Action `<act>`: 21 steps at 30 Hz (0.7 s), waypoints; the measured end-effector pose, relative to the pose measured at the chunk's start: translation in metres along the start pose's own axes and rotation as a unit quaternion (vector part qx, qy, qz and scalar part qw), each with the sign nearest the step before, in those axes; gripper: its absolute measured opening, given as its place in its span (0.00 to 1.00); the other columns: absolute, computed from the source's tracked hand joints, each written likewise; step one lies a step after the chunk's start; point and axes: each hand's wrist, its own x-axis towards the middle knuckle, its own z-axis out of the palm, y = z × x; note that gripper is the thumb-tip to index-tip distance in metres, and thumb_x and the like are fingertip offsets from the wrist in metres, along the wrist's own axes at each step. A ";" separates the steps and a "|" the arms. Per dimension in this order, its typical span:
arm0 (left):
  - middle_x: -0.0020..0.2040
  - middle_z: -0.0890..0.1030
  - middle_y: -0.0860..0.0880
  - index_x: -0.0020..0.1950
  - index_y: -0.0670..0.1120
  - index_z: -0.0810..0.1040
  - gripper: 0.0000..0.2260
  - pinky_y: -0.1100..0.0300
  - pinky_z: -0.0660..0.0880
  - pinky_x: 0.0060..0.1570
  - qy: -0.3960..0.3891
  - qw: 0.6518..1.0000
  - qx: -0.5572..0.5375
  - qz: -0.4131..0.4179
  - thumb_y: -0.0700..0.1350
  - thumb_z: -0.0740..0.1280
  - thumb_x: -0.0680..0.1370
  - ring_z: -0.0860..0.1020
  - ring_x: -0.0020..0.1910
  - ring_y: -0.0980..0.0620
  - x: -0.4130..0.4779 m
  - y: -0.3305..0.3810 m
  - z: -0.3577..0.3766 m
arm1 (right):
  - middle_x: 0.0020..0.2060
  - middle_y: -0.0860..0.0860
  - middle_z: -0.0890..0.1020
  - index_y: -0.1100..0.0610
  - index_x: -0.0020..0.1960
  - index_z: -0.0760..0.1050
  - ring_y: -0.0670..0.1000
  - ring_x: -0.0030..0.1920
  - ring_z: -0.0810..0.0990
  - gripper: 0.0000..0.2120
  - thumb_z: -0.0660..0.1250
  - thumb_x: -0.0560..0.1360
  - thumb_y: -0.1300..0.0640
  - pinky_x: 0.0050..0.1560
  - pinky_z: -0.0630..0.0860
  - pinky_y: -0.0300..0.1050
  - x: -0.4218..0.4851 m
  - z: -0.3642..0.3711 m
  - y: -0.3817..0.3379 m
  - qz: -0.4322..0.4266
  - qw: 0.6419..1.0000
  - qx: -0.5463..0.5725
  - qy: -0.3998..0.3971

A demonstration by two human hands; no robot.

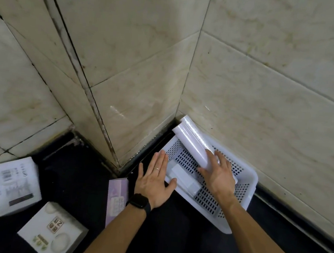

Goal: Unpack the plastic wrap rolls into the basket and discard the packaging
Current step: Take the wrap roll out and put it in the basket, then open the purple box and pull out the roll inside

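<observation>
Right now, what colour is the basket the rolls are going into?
The basket is white, with rows of small slotted holes; head view.

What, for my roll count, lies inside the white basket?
Two plastic wrap rolls leaning over the basket's far corner, plus a flat white pack. The right hand covers the rolls' near ends.

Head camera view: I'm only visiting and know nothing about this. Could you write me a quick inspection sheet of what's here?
Surface: dark counter.
Job's things: white basket sits in the wall corner; rolls lean out over its far end; a white pack lies inside.
Clutter: two white boxes at left; purple pack beside the left wrist.
Grippers: left hand flat, fingers straight, at the basket's left edge; right hand rests on a roll.
Cables: nothing seen.
Surroundings: tiled walls.
</observation>
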 end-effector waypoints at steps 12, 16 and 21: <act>0.78 0.58 0.41 0.77 0.47 0.62 0.31 0.43 0.60 0.74 0.146 0.974 -0.086 -0.152 0.55 0.66 0.76 0.58 0.76 0.41 -0.073 -0.035 -0.008 | 0.75 0.52 0.68 0.55 0.77 0.65 0.53 0.75 0.65 0.27 0.63 0.80 0.50 0.75 0.61 0.50 -0.121 -0.001 -0.018 -0.096 0.990 0.068 0.074; 0.79 0.51 0.39 0.80 0.51 0.42 0.47 0.41 0.62 0.72 0.040 0.947 -0.129 -0.291 0.57 0.71 0.73 0.57 0.75 0.37 -0.098 -0.044 0.000 | 0.79 0.52 0.61 0.57 0.80 0.58 0.53 0.79 0.59 0.32 0.58 0.79 0.45 0.77 0.54 0.58 -0.161 0.035 -0.014 -0.069 0.997 -0.016 0.023; 0.72 0.68 0.38 0.80 0.46 0.42 0.47 0.45 0.69 0.64 -0.012 0.935 -0.146 -0.322 0.52 0.71 0.72 0.68 0.68 0.36 -0.114 -0.043 0.001 | 0.79 0.47 0.41 0.54 0.81 0.41 0.49 0.80 0.41 0.35 0.53 0.81 0.47 0.79 0.44 0.58 -0.167 0.034 -0.003 -0.090 0.994 -0.023 -0.061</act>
